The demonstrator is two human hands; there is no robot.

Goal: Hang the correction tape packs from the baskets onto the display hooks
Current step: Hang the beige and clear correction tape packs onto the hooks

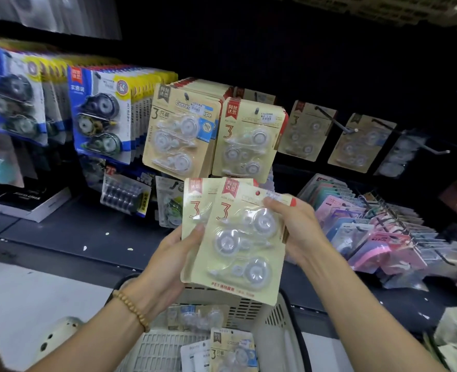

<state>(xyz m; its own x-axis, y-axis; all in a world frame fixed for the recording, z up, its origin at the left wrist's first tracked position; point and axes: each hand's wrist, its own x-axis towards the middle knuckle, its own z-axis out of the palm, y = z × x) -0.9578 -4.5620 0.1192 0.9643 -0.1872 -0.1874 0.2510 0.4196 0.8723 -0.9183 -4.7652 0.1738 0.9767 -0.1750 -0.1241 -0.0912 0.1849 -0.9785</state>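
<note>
Two hands share the grip on a pair of overlapping correction tape packs (238, 237): left hand (168, 261) pinches the lower edge, right hand (297, 226) curls round the upper right. Packs stand upright, tilted slightly right, below loaded display hooks (255, 111), above a basket (248, 310).
</note>
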